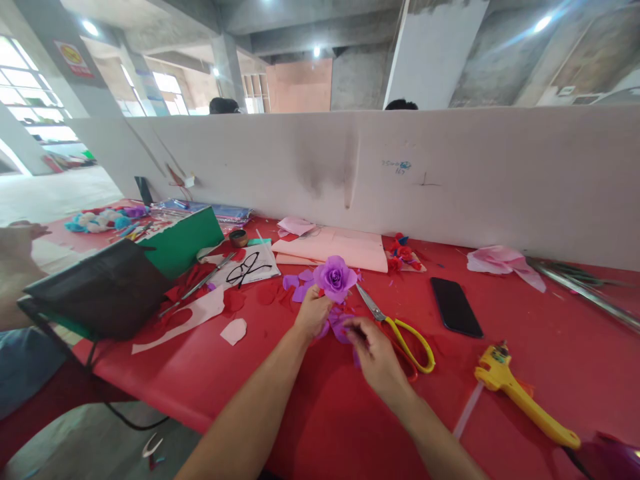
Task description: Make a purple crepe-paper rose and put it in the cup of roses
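- My left hand (313,313) is pinched around the base of the purple paper flower (335,277). It holds the flower upright just above the desk (310,427), bloom facing me.
- My right hand (377,360) sits just beside it, low over the loose purple petals (341,328) lying under the flower. The fingers are drawn toward them, but the blur keeps me from telling whether this grip is pinching one or only touching.
- I judge the step to be building up the bloom, petal by petal.
- The next move calls for one petal lifted cleanly from the pile and set against the flower's outer layer, with my left grip keeping the base steady.
- The scissors (400,327) lie touching distance to the right, and the glue gun (520,397) lies farther right, well apart from both hands.
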`<state>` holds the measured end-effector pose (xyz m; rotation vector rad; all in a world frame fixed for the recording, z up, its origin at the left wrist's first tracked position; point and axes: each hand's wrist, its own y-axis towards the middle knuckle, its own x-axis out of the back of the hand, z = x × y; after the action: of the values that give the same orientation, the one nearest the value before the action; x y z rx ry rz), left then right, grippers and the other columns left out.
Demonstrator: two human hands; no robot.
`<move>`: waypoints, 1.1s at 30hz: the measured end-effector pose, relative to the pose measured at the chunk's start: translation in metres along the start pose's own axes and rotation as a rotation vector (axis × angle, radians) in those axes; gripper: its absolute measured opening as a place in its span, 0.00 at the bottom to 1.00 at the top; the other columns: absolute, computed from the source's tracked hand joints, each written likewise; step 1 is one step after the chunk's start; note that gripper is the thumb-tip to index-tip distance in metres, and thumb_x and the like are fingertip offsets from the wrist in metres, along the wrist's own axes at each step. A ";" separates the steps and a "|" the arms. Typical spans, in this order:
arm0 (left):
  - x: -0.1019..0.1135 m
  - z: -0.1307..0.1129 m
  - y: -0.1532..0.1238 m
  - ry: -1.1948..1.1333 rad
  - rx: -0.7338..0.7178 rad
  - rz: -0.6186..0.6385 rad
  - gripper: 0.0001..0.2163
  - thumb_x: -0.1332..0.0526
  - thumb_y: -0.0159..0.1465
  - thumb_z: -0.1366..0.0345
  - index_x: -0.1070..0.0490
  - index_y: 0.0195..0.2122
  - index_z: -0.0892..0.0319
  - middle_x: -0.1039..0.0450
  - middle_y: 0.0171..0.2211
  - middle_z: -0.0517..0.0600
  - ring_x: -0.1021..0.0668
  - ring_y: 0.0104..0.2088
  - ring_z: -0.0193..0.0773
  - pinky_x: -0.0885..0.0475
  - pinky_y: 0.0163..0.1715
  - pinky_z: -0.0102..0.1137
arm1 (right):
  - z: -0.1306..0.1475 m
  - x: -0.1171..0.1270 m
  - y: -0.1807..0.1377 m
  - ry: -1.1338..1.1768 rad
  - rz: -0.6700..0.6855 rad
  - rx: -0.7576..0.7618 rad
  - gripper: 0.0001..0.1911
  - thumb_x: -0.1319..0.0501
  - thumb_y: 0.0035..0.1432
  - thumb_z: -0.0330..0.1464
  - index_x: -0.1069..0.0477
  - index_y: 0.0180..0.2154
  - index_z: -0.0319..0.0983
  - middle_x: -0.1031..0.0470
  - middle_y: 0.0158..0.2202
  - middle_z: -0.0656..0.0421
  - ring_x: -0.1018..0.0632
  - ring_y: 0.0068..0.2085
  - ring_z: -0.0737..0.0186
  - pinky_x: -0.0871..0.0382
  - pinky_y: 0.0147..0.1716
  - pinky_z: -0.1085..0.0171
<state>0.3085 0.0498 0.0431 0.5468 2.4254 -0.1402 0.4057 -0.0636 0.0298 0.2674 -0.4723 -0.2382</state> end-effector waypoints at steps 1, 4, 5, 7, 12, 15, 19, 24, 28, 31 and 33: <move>-0.001 0.001 0.000 -0.009 -0.007 0.006 0.10 0.30 0.41 0.72 0.30 0.22 0.59 0.30 0.20 0.45 0.29 0.25 0.33 0.36 0.25 0.27 | 0.000 0.004 0.002 0.124 -0.070 -0.080 0.08 0.46 0.61 0.34 0.31 0.39 0.40 0.29 0.33 0.57 0.28 0.37 0.59 0.35 0.37 0.62; -0.007 0.008 -0.004 -0.012 -0.002 0.025 0.09 0.30 0.44 0.69 0.30 0.25 0.60 0.32 0.20 0.44 0.31 0.24 0.30 0.36 0.28 0.26 | 0.000 0.013 0.009 0.462 -0.206 -0.293 0.13 0.40 0.55 0.42 0.29 0.37 0.40 0.36 0.22 0.64 0.33 0.26 0.65 0.39 0.26 0.66; -0.009 0.011 -0.007 -0.018 0.010 0.034 0.09 0.31 0.45 0.68 0.30 0.25 0.60 0.32 0.21 0.44 0.31 0.24 0.29 0.36 0.28 0.25 | 0.000 0.016 0.011 0.575 -0.234 -0.338 0.13 0.38 0.52 0.43 0.29 0.35 0.40 0.38 0.21 0.66 0.35 0.23 0.67 0.41 0.23 0.67; -0.013 0.016 -0.013 -0.041 0.048 0.057 0.08 0.31 0.47 0.68 0.31 0.26 0.61 0.32 0.22 0.44 0.32 0.24 0.28 0.36 0.29 0.25 | 0.001 0.019 0.013 0.772 -0.279 -0.379 0.13 0.33 0.47 0.42 0.29 0.31 0.40 0.38 0.21 0.66 0.38 0.21 0.70 0.42 0.21 0.69; -0.022 0.022 -0.024 -0.103 0.193 0.076 0.09 0.32 0.50 0.69 0.34 0.25 0.61 0.33 0.23 0.45 0.32 0.24 0.27 0.36 0.27 0.23 | 0.004 0.026 0.017 1.003 -0.334 -0.446 0.15 0.26 0.37 0.36 0.29 0.25 0.39 0.34 0.23 0.67 0.34 0.21 0.73 0.39 0.21 0.70; -0.023 0.022 -0.025 -0.140 0.229 0.082 0.09 0.33 0.51 0.70 0.35 0.25 0.60 0.34 0.23 0.44 0.33 0.23 0.26 0.37 0.25 0.22 | 0.003 0.029 0.017 1.054 -0.358 -0.487 0.16 0.25 0.34 0.33 0.29 0.26 0.39 0.29 0.25 0.66 0.31 0.23 0.73 0.37 0.22 0.71; -0.022 0.021 -0.024 -0.162 0.244 0.098 0.09 0.33 0.52 0.69 0.36 0.26 0.60 0.37 0.22 0.43 0.37 0.20 0.26 0.38 0.22 0.22 | 0.002 0.033 0.018 1.048 -0.404 -0.481 0.14 0.26 0.36 0.32 0.28 0.27 0.40 0.27 0.26 0.66 0.29 0.24 0.73 0.34 0.23 0.71; -0.021 0.020 -0.024 -0.121 0.270 0.119 0.09 0.34 0.53 0.68 0.35 0.26 0.60 0.38 0.21 0.43 0.38 0.20 0.26 0.37 0.23 0.23 | 0.003 0.035 0.019 1.008 -0.429 -0.456 0.14 0.26 0.36 0.32 0.27 0.27 0.40 0.25 0.26 0.65 0.27 0.25 0.71 0.32 0.24 0.71; -0.021 0.022 -0.024 -0.138 0.269 0.117 0.09 0.34 0.52 0.69 0.35 0.26 0.61 0.36 0.22 0.44 0.39 0.19 0.24 0.40 0.22 0.23 | 0.004 0.033 0.019 0.923 -0.479 -0.409 0.14 0.26 0.35 0.32 0.26 0.28 0.40 0.24 0.27 0.64 0.26 0.27 0.71 0.31 0.27 0.71; -0.021 0.024 -0.024 -0.142 0.268 0.120 0.09 0.33 0.52 0.69 0.35 0.26 0.61 0.34 0.23 0.45 0.38 0.19 0.24 0.41 0.21 0.22 | 0.003 0.032 0.018 0.851 -0.508 -0.359 0.13 0.27 0.37 0.32 0.26 0.28 0.40 0.24 0.29 0.63 0.25 0.30 0.68 0.30 0.31 0.68; -0.021 0.024 -0.025 -0.153 0.274 0.142 0.09 0.33 0.52 0.68 0.35 0.26 0.61 0.34 0.23 0.45 0.39 0.19 0.24 0.42 0.20 0.22 | 0.001 0.031 0.017 0.833 -0.505 -0.334 0.12 0.28 0.38 0.32 0.26 0.29 0.40 0.24 0.29 0.63 0.24 0.31 0.68 0.30 0.34 0.67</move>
<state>0.3267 0.0145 0.0360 0.7981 2.2230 -0.4417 0.4343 -0.0568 0.0489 0.1338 0.4710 -0.6534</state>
